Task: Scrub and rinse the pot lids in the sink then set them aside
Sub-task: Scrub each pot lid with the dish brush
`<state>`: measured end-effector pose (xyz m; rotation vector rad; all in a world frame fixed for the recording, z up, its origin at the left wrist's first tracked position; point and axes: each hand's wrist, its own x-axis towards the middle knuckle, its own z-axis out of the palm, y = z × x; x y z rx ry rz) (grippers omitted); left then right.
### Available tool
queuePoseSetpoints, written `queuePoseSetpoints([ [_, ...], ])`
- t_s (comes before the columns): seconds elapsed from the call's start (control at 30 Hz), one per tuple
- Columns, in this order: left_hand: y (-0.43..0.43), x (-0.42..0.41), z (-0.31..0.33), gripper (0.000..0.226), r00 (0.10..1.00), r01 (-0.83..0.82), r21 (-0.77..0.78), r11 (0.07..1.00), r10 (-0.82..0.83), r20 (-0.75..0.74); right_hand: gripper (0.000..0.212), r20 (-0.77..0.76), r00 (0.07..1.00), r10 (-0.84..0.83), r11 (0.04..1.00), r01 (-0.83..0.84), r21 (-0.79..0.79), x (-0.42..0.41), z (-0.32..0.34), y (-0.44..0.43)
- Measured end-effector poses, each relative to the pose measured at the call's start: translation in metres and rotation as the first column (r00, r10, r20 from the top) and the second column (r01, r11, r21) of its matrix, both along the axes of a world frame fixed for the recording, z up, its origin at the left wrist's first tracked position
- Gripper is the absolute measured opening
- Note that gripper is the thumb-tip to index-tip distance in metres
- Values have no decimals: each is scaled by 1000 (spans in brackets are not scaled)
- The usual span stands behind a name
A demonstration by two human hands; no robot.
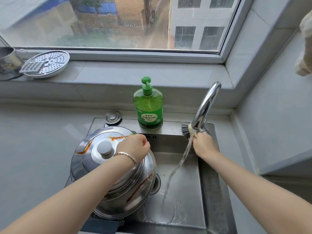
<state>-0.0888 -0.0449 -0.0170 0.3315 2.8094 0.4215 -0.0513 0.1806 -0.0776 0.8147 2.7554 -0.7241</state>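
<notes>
My left hand lies over the far edge of the upper lid, fingers curled down round its rim; the fingertips themselves are hidden. A bracelet sits at that wrist. The upper lid is dome-up, its knob pointing up, orange-brown streaks across the steel. It rests on the lower lid, which is wider, also dome-up and streaked the same. Both are round, so neither has a long axis. The stack fills the left part of the sink and overhangs its left edge, tilted so the right side dips toward the basin.

My right hand is closed round the brush at the sink's back right corner, against the base of the tap. The brush lies along the sink's back rim, dark bristles pointing left. Water runs past my right hand down onto the sink floor.

On the back rim stands a green soap bottle; a metal plug lies on the counter at the back left corner. Beyond the sink to the left, on the windowsill, are a perforated steamer plate, a grater and a metal cup.
</notes>
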Motion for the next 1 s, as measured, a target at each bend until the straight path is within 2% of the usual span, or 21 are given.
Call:
queuePoseSetpoints([
  [0.07,-1,-3,0,20,1000,-14,-5,1000,14,7,32,-93,995,22,997,-29,-78,-11,12,-13],
  [0.13,-3,-5,1,19,1000,-28,-9,1000,28,11,23,-78,997,10,992,-20,-123,-18,20,-25],
  [0.2,-6,-7,2,19,999,-47,13,999,46,16,26,-13,998,64,995,-65,-70,-15,25,-33],
  [0.27,-9,-7,2,20,998,-57,41,998,56,18,27,60,981,184,983,-185,9,0,22,-38],
  [0.33,-12,-6,1,20,998,-54,54,997,53,17,23,189,954,234,972,-235,-17,23,14,-37],
  [0.4,-12,-4,0,20,999,-40,53,998,40,18,20,256,936,242,970,-243,-28,44,6,-35],
  [0.57,-3,4,4,19,1000,19,-1,1000,-19,-15,44,14,945,327,942,-328,71,85,2,-41],
  [0.7,2,6,8,20,998,43,-13,999,-43,-38,37,247,922,297,947,-318,48,100,-15,-49],
  [0.8,1,5,12,19,997,37,-13,999,-38,-67,49,193,931,311,943,-327,55,104,-18,-56],
  [0.93,-4,0,13,22,994,51,-39,998,-55,-99,49,179,913,367,921,-384,71,100,-12,-68],
  [1.0,-6,-8,14,21,989,50,-6,999,-50,-137,41,179,944,278,959,-282,2,90,-13,-72],
])
